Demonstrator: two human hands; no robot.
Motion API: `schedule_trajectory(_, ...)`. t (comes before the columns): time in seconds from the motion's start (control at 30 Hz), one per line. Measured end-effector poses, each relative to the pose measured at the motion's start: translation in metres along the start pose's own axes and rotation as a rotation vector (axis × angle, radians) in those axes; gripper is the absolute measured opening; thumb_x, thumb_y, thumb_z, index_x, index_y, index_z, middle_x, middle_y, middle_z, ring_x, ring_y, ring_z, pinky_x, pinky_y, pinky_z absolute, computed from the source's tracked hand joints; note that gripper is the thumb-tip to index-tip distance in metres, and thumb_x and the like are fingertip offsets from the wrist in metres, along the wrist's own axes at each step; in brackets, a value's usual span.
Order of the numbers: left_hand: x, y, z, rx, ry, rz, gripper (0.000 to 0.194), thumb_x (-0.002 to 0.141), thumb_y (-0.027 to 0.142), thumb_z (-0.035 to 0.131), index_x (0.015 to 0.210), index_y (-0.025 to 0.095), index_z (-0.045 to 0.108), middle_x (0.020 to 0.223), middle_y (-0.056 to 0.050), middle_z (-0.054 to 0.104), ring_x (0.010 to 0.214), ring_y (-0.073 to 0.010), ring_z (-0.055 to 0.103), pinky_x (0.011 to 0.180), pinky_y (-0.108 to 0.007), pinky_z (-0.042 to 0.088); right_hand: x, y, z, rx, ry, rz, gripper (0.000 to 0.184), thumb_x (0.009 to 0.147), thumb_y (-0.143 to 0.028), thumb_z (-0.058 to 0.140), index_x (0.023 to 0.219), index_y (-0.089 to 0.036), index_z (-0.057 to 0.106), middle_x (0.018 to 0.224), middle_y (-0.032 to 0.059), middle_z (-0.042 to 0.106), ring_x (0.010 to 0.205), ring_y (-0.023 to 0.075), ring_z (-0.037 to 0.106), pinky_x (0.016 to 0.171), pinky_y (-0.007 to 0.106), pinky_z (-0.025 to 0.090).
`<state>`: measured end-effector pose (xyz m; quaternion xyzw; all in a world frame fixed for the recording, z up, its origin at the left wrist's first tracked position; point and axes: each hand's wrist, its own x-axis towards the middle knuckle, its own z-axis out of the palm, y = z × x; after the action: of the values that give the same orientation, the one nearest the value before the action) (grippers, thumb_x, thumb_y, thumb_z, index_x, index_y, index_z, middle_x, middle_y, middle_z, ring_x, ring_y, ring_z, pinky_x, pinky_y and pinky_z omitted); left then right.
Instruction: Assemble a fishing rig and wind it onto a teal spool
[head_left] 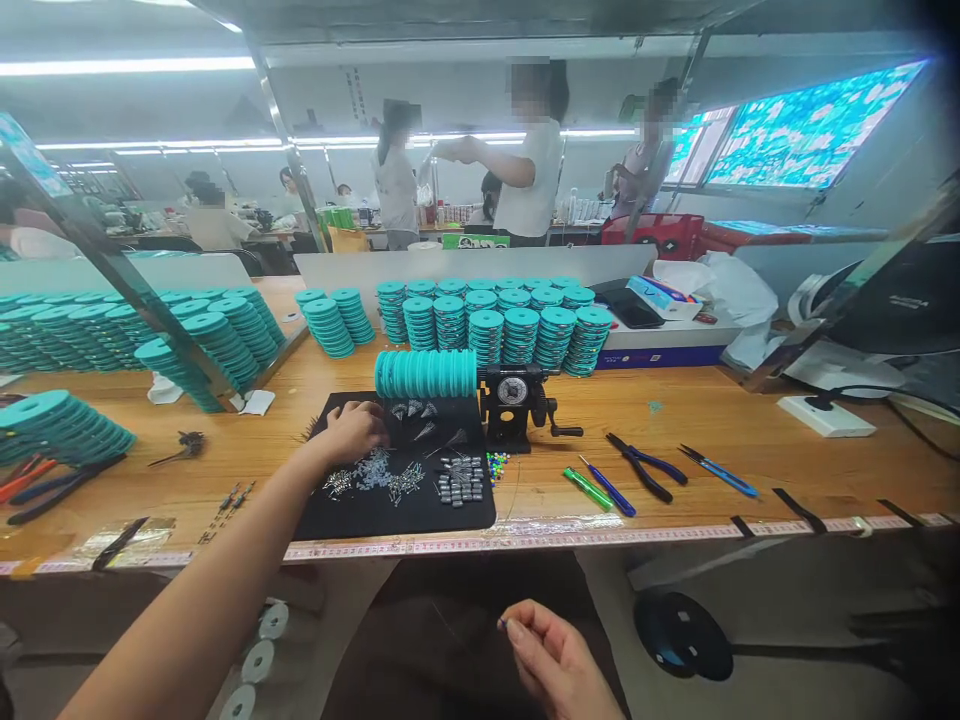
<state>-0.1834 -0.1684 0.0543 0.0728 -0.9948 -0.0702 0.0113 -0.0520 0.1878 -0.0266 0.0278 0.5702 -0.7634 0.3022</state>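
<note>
My left hand (pixel 354 432) reaches over the black mat (pixel 442 515), fingers bent and apart, just above the small metal parts. Its fingertips are partly hidden. Close to it lie a heap of small clear pieces (pixel 373 468), silvery metal pieces (pixel 406 483) and rows of grey sinkers (pixel 460 481). Below the table edge, over my dark lap, my right hand (pixel 551 655) is closed in a pinch. A tiny dark piece shows at its fingertips, and a faint thin line (pixel 444 620) runs off to the left.
Behind the mat, a black hand-crank winder (pixel 514 400) carries a row of turquoise spools (pixel 426 373). Stacks of turquoise spools (pixel 487 335) stand further back. Coloured beads (pixel 497 466), pliers (pixel 646 468), a blue screwdriver (pixel 607 487) and tweezers (pixel 718 471) lie rightward. People stand beyond the partition.
</note>
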Motion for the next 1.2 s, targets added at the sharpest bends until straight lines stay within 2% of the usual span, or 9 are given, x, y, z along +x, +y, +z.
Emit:
schedule_trajectory(0.2, -0.059, 0.023, -0.034, -0.107, 0.363, -0.021, 0.026, 0.095, 0.033, 0.047, 0.098, 0.022, 0.07, 0.114, -0.008, 0.065, 0.118, -0.029, 0.052, 0.107, -0.044, 0.033, -0.006, -0.018, 0.012, 0.103, 0.015, -0.02, 0.048, 0.07, -0.058, 0.08, 0.083, -0.014, 0.064, 0.056, -0.0087, 0.03, 0.051, 0.0073, 0.016, 0.05, 0.026, 0.009)
schedule_trajectory(0.27, -0.094, 0.048, -0.03, -0.184, 0.553, -0.076, 0.03, 0.098, 0.037, 0.039, 0.107, 0.021, 0.063, 0.109, -0.009, 0.062, 0.116, -0.0282, 0.051, 0.106, -0.044, 0.033, -0.011, -0.025, 0.017, 0.164, 0.021, -0.02, 0.046, 0.071, -0.054, 0.081, 0.084, -0.014, 0.064, 0.058, -0.0081, 0.032, 0.052, 0.0075, 0.016, 0.051, 0.026, 0.011)
schedule_trajectory(0.33, -0.131, 0.08, -0.014, -0.512, 0.683, -0.031, 0.017, 0.09, 0.038, 0.056, 0.092, 0.022, 0.061, 0.093, -0.004, 0.061, 0.092, -0.0231, 0.059, 0.091, -0.035, 0.044, -0.014, -0.03, 0.023, 0.211, 0.011, -0.017, 0.042, 0.073, -0.051, 0.08, 0.083, -0.014, 0.064, 0.058, -0.0083, 0.032, 0.052, 0.0075, 0.016, 0.051, 0.026, 0.012)
schedule_trajectory(0.4, -0.163, 0.111, 0.009, -0.812, 0.352, 0.09, 0.013, 0.088, 0.035, 0.061, 0.087, 0.023, 0.062, 0.09, -0.003, 0.063, 0.087, -0.0207, 0.06, 0.081, -0.03, 0.047, -0.017, -0.031, 0.027, 0.235, -0.013, -0.009, 0.04, 0.075, -0.049, 0.08, 0.082, -0.014, 0.062, 0.056, -0.0092, 0.03, 0.051, 0.0074, 0.015, 0.05, 0.026, 0.011)
schedule_trajectory(0.5, -0.191, 0.149, 0.043, -1.235, -0.009, 0.007, 0.019, 0.086, 0.038, 0.065, 0.097, 0.023, 0.065, 0.094, -0.004, 0.068, 0.089, -0.0206, 0.063, 0.079, -0.028, 0.05, -0.019, -0.027, 0.033, 0.241, -0.029, -0.021, 0.04, 0.075, -0.048, 0.08, 0.079, -0.014, 0.059, 0.057, -0.0089, 0.031, 0.052, 0.0073, 0.016, 0.05, 0.025, 0.011)
schedule_trajectory(0.67, -0.195, 0.167, 0.061, -1.474, -0.093, -0.038, 0.022, 0.084, 0.038, 0.067, 0.073, 0.019, 0.067, 0.084, -0.003, 0.062, 0.083, -0.019, 0.059, 0.078, -0.026, 0.048, -0.02, -0.018, 0.03, 0.11, -0.061, -0.058, 0.042, 0.079, -0.052, 0.073, 0.071, -0.017, 0.052, 0.058, -0.0079, 0.034, 0.051, 0.0076, 0.023, 0.048, 0.022, 0.018)
schedule_trajectory(0.87, -0.193, 0.158, 0.055, -1.417, -0.227, -0.08, 0.03, 0.083, 0.043, 0.067, 0.069, 0.017, 0.066, 0.098, -0.007, 0.068, 0.09, -0.0212, 0.061, 0.077, -0.027, 0.048, -0.024, -0.04, 0.013, -0.532, 0.071, -0.489, 0.015, 0.092, -0.033, 0.06, 0.092, -0.019, 0.065, 0.094, 0.0029, 0.06, 0.09, 0.0181, 0.056, 0.081, 0.028, 0.042)
schedule_trajectory(1.0, -0.196, 0.162, 0.06, -1.423, -0.414, -0.077, 0.034, 0.078, 0.048, 0.072, 0.069, 0.015, 0.064, 0.064, 0.001, 0.061, 0.049, -0.0092, 0.049, 0.046, -0.019, 0.039, -0.019, -0.052, 0.009, -0.582, -0.023, -0.449, 0.016, 0.091, -0.03, 0.063, 0.083, -0.018, 0.068, 0.086, 0.0016, 0.062, 0.081, 0.0161, 0.059, 0.075, 0.026, 0.044)
schedule_trajectory(1.2, -0.199, 0.17, 0.074, -1.804, -0.666, -0.273, 0.047, 0.083, 0.061, 0.059, 0.084, 0.014, 0.064, 0.065, -0.004, 0.065, 0.049, -0.0096, 0.055, 0.045, -0.018, 0.037, -0.008, -0.048, 0.005, -0.383, -0.041, -0.329, 0.025, 0.091, -0.036, 0.062, 0.08, -0.015, 0.067, 0.072, 0.0004, 0.063, 0.071, 0.0152, 0.057, 0.07, 0.026, 0.043)
